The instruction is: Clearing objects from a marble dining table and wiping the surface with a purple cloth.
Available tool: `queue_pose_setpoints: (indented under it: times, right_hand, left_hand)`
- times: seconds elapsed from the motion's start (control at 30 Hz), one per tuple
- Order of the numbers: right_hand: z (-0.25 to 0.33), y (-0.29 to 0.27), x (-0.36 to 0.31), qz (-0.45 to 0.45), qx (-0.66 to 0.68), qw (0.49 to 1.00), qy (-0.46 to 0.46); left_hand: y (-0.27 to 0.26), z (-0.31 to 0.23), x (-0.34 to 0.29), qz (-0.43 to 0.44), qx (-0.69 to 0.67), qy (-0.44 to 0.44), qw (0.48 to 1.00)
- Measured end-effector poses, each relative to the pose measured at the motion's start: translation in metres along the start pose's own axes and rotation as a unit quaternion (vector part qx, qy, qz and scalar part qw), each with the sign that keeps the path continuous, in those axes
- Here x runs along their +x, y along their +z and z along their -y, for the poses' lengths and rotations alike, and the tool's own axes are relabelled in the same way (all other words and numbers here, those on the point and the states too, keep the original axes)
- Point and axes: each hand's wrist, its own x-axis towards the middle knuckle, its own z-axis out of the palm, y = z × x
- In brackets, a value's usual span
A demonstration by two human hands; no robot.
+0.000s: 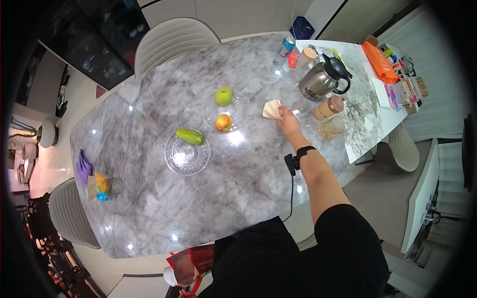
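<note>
Cream cloth (272, 110), grey-and-white marbled table (149, 208).
One apple (223, 96) is green, the other apple (223, 122) yellow blushed with orange-red; the vegetable (190, 136) is bright green. The jug (316, 83) is silver with a black lid (335, 64), the bottle (324, 110) tan with a brown lid (336, 103), the can (286, 47) blue and silver. The bag (378, 62) is orange, the fabric (83, 167) purple, the chair (171, 42) pale grey with curved lines, the sleeve (345, 228) and wristband (304, 151) black.

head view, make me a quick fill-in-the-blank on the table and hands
The beige cloth is in the person's ____ hand.
The clear plate under the apples carries ____ of them.
The cucumber lies on the plate farther to the picture's ____.
The steel jug has a ____ lid.

Missing words: right; two; left; black
</note>
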Motion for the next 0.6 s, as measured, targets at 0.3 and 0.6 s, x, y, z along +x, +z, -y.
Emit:
queue_pose_setpoints:
  times: [0.3, 0.6]
  right_hand:
    - [-0.012, -0.015, -0.106, 0.136, -0.038, 0.99, -0.017]
    - [0.033, -0.105, -0.06, 0.034, -0.002, 0.992, -0.119]
  left_hand:
    - [0.05, 0.026, 0.047, 0.069, 0.062, -0.021, 0.995]
    - [0.096, 0.047, 0.054, 0.108, 0.081, -0.044, 0.99]
